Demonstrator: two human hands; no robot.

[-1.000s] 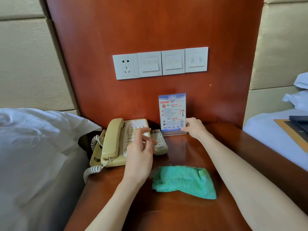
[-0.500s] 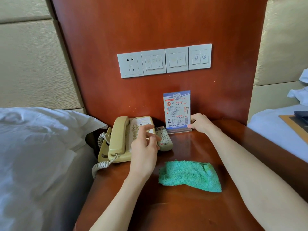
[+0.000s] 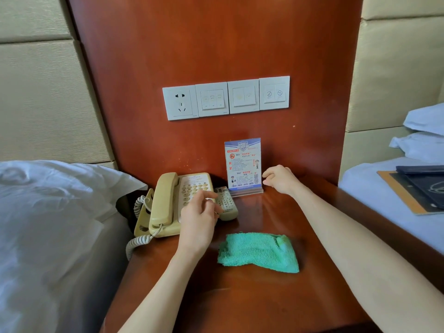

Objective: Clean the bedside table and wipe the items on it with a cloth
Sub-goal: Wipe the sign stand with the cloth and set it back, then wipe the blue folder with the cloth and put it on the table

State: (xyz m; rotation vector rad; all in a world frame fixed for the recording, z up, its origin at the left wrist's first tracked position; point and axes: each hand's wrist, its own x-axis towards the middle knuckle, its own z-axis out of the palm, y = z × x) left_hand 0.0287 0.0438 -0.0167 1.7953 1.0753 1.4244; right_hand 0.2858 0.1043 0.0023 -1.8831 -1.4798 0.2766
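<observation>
On the reddish wooden bedside table [image 3: 252,306] a green cloth [image 3: 259,253] lies crumpled in the middle. A beige corded phone [image 3: 165,203] sits at the back left, with a light remote control [image 3: 228,209] next to it. A printed card in a clear stand [image 3: 242,164] is upright at the back against the wood panel. My left hand [image 3: 198,215] hovers over the phone's keypad and the remote, fingers loosely curled, holding nothing. My right hand [image 3: 280,179] is just right of the card stand, fingers bent, a small gap from its edge.
A row of wall switches and a socket [image 3: 225,98] is on the panel above. A white-sheeted bed [image 3: 48,224] borders the table on the left. Another bed [image 3: 374,198] on the right carries a dark folder [image 3: 425,186] on an orange mat.
My right hand has let go of the card stand's edge and drawn slightly away. My left hand stays over the phone and remote. The camera has tilted a little.
</observation>
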